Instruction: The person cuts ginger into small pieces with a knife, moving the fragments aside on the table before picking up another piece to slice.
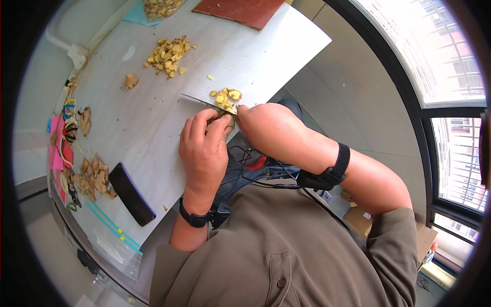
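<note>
At the near edge of the white table, my right hand (261,120) is closed round the handle of a knife (202,102), whose blade points to the left. My left hand (204,138) lies just on the near side of the blade, its fingers bent over a piece of ginger (211,124) that they mostly hide. Just beyond the blade sits a small group of cut ginger slices (225,96). Farther back is a larger heap of cut ginger (169,55), with one uncut ginger lump (131,81) to its left.
Whole ginger roots (94,179) lie at the left, near a dark phone (132,194) and a clear zip bag (115,238). A reddish-brown board (240,11) and a bag of ginger pieces (161,7) are at the back. Black cables (266,183) hang by my lap.
</note>
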Motion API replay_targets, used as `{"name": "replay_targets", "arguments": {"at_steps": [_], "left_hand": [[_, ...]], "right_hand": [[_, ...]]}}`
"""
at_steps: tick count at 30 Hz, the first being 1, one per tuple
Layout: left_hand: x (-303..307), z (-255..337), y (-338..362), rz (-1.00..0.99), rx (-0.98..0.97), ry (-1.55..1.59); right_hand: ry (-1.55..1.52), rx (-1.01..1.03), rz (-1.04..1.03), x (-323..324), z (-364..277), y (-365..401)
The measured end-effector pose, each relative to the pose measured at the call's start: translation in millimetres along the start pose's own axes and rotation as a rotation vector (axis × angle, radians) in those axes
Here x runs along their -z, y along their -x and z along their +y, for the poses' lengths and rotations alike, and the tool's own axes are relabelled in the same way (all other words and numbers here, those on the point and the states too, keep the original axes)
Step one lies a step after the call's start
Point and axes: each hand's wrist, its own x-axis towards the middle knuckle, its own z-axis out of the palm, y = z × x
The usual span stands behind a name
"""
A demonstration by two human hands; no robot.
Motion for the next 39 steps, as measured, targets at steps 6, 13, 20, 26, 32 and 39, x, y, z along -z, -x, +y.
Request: {"name": "replay_targets", "arguments": {"at_steps": [6, 13, 20, 26, 32, 39], "left_hand": [[3.5, 6.1, -1.8, 0.046, 0.011, 0.022], [-0.2, 5.3, 5.7, 0.056, 0.108, -0.023], [18.2, 7.3, 10.0, -0.03, 0.134, 0.097], [10.9, 3.9, 11.5, -0.037, 0.134, 0.099], [10.2, 16.3, 10.5, -0.042, 0.262, 0.025], [8.7, 4.6, 7.7, 0.023, 0.18, 0.067]], "right_hand": [[-0.129, -0.171, -0.055, 7.6, -1.9, -11.2], [-0.349, -0.273, 0.085, 7.7, -7.0, 1.7], [-0.444, -0.271, 0.068, 18.6, -9.6, 18.5], [-0.501, -0.273, 0.06, 17.8, -10.2, 34.1], [-0.594, -0.299, 0.081, 17.6, -8.3, 47.6], [-0.612, -0.353, 0.024, 20.4, -7.1, 53.1]]}}
